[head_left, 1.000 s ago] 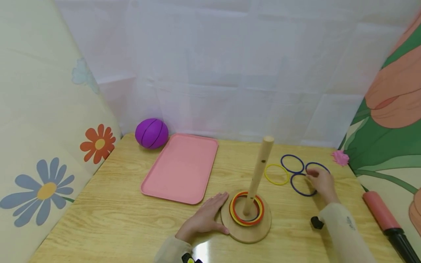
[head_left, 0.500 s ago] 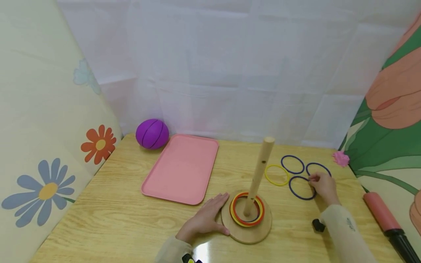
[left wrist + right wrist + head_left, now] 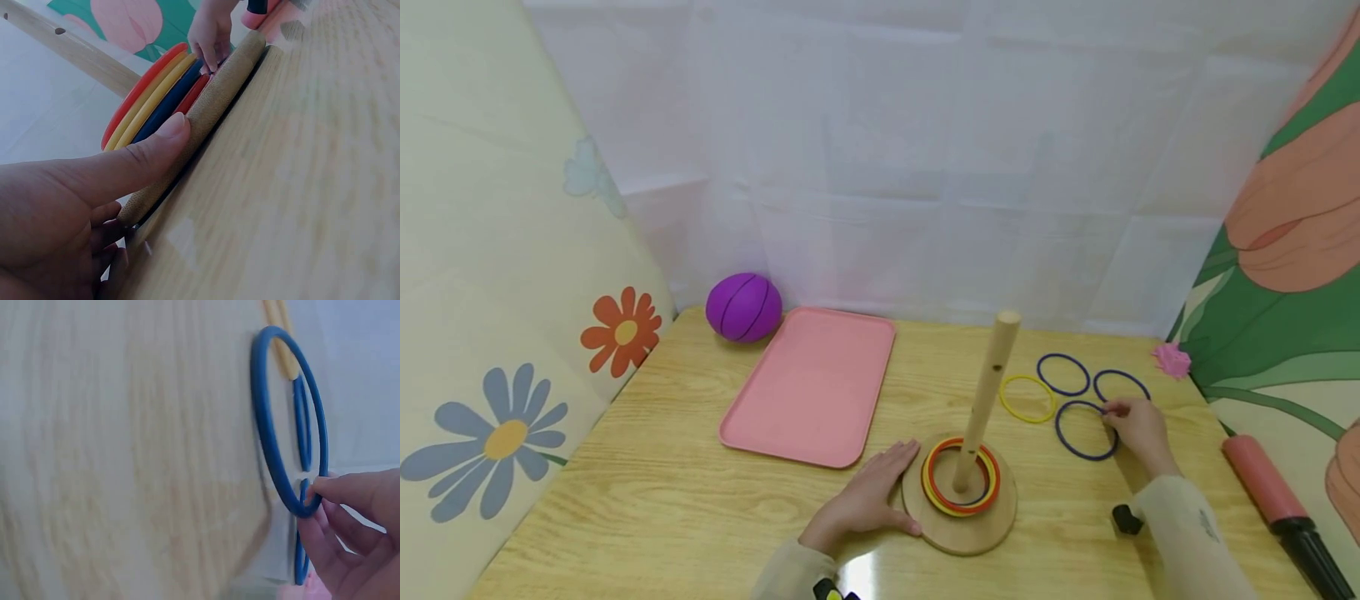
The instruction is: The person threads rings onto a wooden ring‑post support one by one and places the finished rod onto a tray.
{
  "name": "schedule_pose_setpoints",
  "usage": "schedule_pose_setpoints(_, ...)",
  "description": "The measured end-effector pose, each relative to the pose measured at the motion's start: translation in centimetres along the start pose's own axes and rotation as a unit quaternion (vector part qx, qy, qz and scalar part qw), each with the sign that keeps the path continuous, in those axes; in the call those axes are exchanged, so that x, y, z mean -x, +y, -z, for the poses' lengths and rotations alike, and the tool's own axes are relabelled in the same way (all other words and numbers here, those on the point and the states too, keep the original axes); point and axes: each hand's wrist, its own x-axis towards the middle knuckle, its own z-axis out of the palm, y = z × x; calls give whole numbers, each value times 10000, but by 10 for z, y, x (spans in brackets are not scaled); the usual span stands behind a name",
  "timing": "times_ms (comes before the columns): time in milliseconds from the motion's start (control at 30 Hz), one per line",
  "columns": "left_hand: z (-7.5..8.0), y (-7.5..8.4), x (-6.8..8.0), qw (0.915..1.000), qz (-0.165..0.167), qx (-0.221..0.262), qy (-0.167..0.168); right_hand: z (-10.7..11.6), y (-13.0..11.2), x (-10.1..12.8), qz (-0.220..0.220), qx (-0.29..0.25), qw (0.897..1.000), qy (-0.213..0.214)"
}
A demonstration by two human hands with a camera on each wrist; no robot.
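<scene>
In the head view, my left hand [image 3: 868,500] lies along the left edge of the round wooden base [image 3: 955,537], fingers straight and thumb spread. The left wrist view has that thumb on the base's rim. From the base rises a wooden post [image 3: 988,400], circled by a stack of red, yellow and blue rings [image 3: 153,100]. To the right, my right hand [image 3: 1142,429] pinches a blue ring [image 3: 265,419] by its edge between thumb and fingers. In the right wrist view the ring is tilted off the table, its shadow beside it.
Two more blue rings [image 3: 1063,374] and a yellow ring [image 3: 1028,399] lie just beyond the held one. A pink tray [image 3: 812,387] and purple ball [image 3: 744,307] are at back left. On the right sit a pink spiky piece [image 3: 1172,360] and a red-and-black pump [image 3: 1266,479].
The blue ring in my right hand has shifted slightly toward me and to the left, away from the other blue rings. My left hand stays at the base.
</scene>
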Motion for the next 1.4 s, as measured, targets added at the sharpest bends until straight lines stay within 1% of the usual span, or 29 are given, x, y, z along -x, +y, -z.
schedule_pose_setpoints(233,0,-1,-1,10000,-8,2,17,9,-11,2,-157,-416,9989,-162)
schedule_pose_setpoints(333,0,-2,-1,10000,-23,-26,23,13,-20,3,-132,-610,9980,-90)
schedule_pose_setpoints(433,0,-3,-2,10000,-32,-28,22,16,-29,3,-105,-921,9957,1)
schedule_pose_setpoints(667,-1,-5,-2,10000,48,-52,-15,33,-61,5,-319,-1742,9842,17)
schedule_pose_setpoints(767,-1,-4,-2,10000,53,-46,-16,42,-77,9,-336,-2253,9737,31)
schedule_pose_setpoints(833,0,-4,-2,10000,18,-45,-5,48,-87,13,-259,-2698,9626,25)
schedule_pose_setpoints(900,0,-4,-2,10000,-9,-37,-5,54,-95,17,-147,-3232,9462,-24)
schedule_pose_setpoints(933,0,-3,-2,10000,-28,-32,-2,56,-99,19,-83,-3417,9398,-62)
schedule_pose_setpoints(1033,1,-2,-1,10000,-47,-15,-7,63,-111,25,76,-4002,9163,-144)
schedule_pose_setpoints(1133,1,-1,-1,10000,-38,-19,-12,69,-123,31,264,-4499,8926,-158)
schedule_pose_setpoints(1233,1,0,-1,10000,-36,0,-12,74,-135,37,462,-4987,8655,-77)
schedule_pose_setpoints(1367,1,0,-1,10000,-53,-5,2,83,-147,45,698,-5469,8342,81)
schedule_pose_setpoints(1400,1,0,-1,10000,-56,-17,8,85,-150,47,758,-5614,8240,93)
